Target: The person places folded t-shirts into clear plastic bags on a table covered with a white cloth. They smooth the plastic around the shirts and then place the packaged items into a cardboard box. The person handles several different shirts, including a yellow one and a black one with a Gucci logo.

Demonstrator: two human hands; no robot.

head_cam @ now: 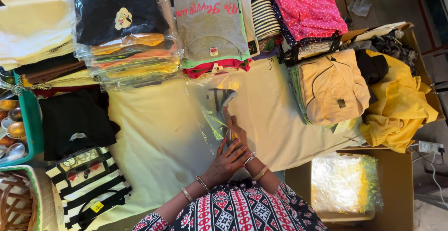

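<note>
Head view, looking straight down: we find both hands working at a clear plastic bag [215, 107] that lies flat near the middle of the cream cloth [158, 142] covering the tabletop. The left hand [225, 162] rests with fingers spread and open on the near end of the bag, pressing it flat, gripping nothing. The right hand [233, 127] lies just beyond it, fingers extended along the bag and touching it; we cannot tell whether it pinches the plastic. Both wrists carry bangles, and the two hands overlap at the near edge of the bag.

Around this point we record the following. Along the far edge stand stacks of folded garments: a black bagged shirt [119, 11] on top of an orange and yellow pile, a grey shirt [210, 18] with red lettering, and a pink dotted garment [308, 4]. To the right sits a folded tan shirt [333, 86], with a loose yellow garment [399, 107] beside it. On the left lie a black garment [74, 119] and a black-and-white striped shirt [88, 184]. A stack of clear bags [345, 182] rests on a cardboard box at the lower right.
</note>
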